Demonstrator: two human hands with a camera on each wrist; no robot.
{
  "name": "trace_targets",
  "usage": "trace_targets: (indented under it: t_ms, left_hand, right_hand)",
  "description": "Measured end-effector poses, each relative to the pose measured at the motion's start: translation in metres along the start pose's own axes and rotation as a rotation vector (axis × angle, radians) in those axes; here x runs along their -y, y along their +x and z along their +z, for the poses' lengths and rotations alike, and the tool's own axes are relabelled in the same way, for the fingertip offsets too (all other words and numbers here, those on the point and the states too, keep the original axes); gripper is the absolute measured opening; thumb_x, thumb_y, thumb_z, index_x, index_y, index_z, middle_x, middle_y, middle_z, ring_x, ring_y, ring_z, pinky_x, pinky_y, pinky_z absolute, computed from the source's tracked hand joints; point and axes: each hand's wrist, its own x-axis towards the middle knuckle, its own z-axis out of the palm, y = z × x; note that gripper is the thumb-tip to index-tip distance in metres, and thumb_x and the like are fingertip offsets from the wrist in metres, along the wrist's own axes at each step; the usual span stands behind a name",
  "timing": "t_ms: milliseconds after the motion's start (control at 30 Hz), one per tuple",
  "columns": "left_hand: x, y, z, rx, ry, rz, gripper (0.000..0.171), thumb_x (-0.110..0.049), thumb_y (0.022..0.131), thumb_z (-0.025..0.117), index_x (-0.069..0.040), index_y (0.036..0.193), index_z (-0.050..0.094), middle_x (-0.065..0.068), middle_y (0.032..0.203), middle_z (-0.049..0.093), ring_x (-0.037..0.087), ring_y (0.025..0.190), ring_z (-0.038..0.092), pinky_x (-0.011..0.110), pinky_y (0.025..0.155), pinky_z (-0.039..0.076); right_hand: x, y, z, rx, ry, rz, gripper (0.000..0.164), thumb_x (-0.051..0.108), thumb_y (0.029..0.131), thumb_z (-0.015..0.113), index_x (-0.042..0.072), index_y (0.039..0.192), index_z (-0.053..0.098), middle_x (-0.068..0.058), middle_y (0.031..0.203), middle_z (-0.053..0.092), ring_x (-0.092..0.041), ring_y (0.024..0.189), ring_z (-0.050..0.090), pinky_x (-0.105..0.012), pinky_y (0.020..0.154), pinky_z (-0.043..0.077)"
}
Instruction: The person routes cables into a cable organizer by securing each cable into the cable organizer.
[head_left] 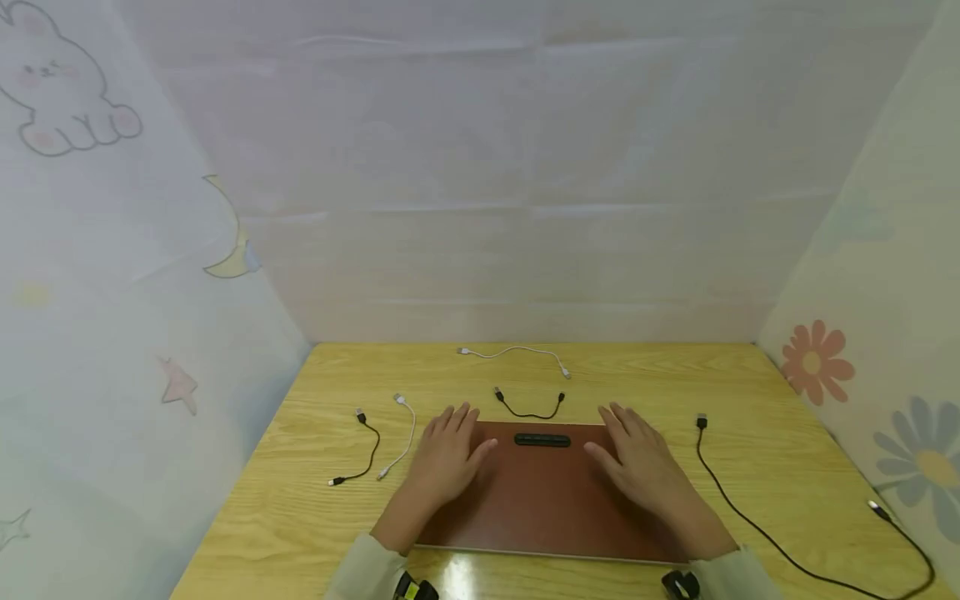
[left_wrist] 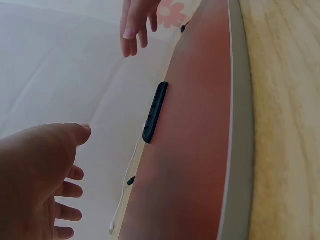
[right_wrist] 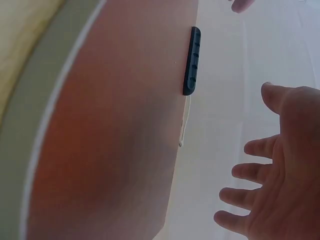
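A brown rectangular board (head_left: 555, 500) with a pale edge lies at the front of the table. Near its far edge sits a dark cable organizer strip (head_left: 542, 440) with a row of slots, plain in the right wrist view as a slotted bar (right_wrist: 192, 61). My left hand (head_left: 444, 458) is over the board's left side, fingers extended forward and thumb spread. Over the right side is my right hand (head_left: 637, 458), its fingers likewise stretched out. Both palms are bare, and the strip lies between the two hands, apart from them.
Beyond the board lie a short black cable (head_left: 531, 416) and a white cable (head_left: 517, 348). To the left are another white cable (head_left: 412, 429) and a black one (head_left: 375, 450). A long black cable (head_left: 738, 508) runs along the right. Cloth walls (head_left: 525, 208) enclose the table (head_left: 285, 508).
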Motion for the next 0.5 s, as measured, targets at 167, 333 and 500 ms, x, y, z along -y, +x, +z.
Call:
trace_targets:
  t_ms: [167,333,500]
  left_hand:
    - [-0.004,0.012,-0.001,0.008,-0.023,0.012,0.068,-0.058,0.107,0.034,-0.010,0.154,0.042,0.012,0.159,0.040,0.036,0.147,0.035,0.054,0.118,0.030]
    - [-0.007,0.024,-0.002,0.008,-0.010,0.018,0.065,-0.056,0.107,0.035,-0.010,0.151,0.046,0.012,0.156,0.044,0.035,0.144,0.039,0.053,0.115,0.035]
    - [-0.009,0.034,-0.002,-0.003,-0.026,0.007,0.060,-0.053,0.108,0.038,-0.009,0.147,0.050,0.010,0.150,0.051,0.032,0.139,0.046,0.052,0.111,0.040]
  right_hand:
    - [0.002,0.008,0.001,0.009,0.007,-0.029,0.069,0.047,0.106,0.050,0.000,0.154,0.037,-0.029,0.156,0.035,-0.050,0.142,0.034,-0.069,0.109,0.032]
    - [0.003,0.017,0.004,0.047,0.037,-0.028,0.068,0.045,0.106,0.051,0.000,0.155,0.036,-0.029,0.156,0.035,-0.051,0.141,0.035,-0.069,0.108,0.033]
    - [0.003,0.024,0.006,0.076,0.051,-0.030,0.064,0.039,0.106,0.053,0.000,0.154,0.037,-0.029,0.154,0.038,-0.051,0.140,0.037,-0.069,0.108,0.034]
